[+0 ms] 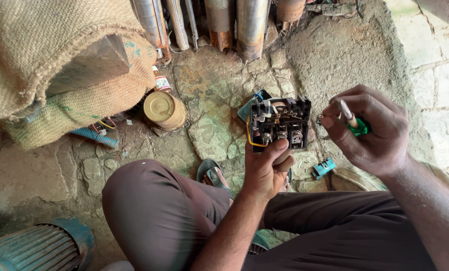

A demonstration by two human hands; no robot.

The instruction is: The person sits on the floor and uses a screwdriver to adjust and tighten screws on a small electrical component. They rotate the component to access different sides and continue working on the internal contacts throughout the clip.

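My left hand [265, 168] grips a black electrical switch block [279, 122] from below, thumb on its lower edge. The block shows metal screw terminals, with yellow and blue wires at its left side. My right hand [369, 131] is closed around a green-handled screwdriver [357, 126] and a thin white stick held between the fingers. The tool's tip points left toward the block's right side. Whether the tip touches the block is hidden by my fingers. Both hands hover above my knees in brown trousers.
A round brass-coloured tin [164, 109] lies on the stone floor. Burlap sacks [59, 65] pile up at the left, metal pipes [219, 20] stand at the back. A small teal part [324, 167] lies by my right knee, a ribbed motor housing [39, 248] sits bottom left.
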